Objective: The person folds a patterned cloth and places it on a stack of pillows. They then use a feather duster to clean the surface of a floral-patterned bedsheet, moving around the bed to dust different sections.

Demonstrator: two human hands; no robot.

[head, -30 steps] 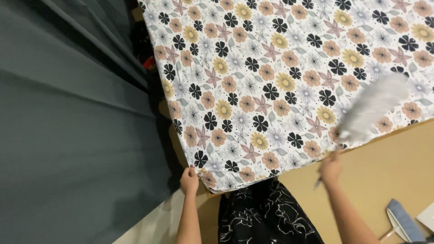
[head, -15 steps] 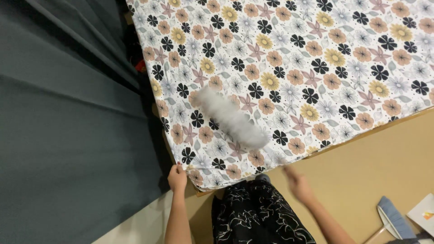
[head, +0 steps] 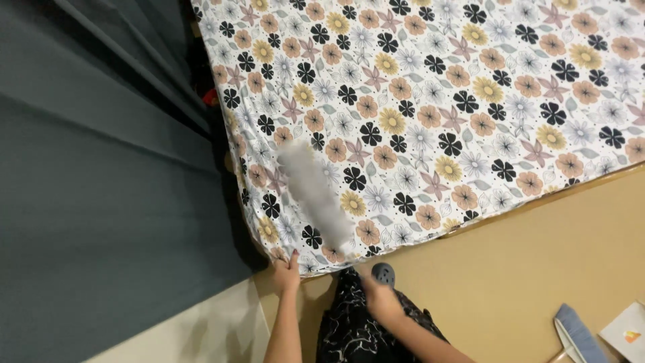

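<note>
**Duster over the sheet corner**

Landmark: the sheet (head: 437, 101), a floral cloth with black, peach, yellow and pale flowers, stretched over the bed. All places below are given from its near corner.

- Left hand (head: 287, 272): your fingers rest on the edge of the sheet right at the near corner, tips curled onto the cloth. You pinch or press the hem; which of the two cannot be told.
- Right hand (head: 380, 296): blurred, just below the near edge and a little right of the corner. It is closed around the handle of the duster; the handle itself is barely visible.
- Duster (head: 316, 195): a pale grey, fluffy head, smeared by motion. It lies over the sheet just above the corner, slanting from upper left down toward your right hand.
- Curtain (head: 101, 168): dark grey-green folds, left of the corner, running along the sheet's left edge.
- Floor (head: 537, 262): tan, below the near edge.
- Skirt (head: 363, 336): black with a white pattern, directly below the corner, between your arms.
- Blue-grey flat object (head: 578, 336): far right of the corner, low on the floor, beside a white sheet of paper (head: 625, 329).
</note>
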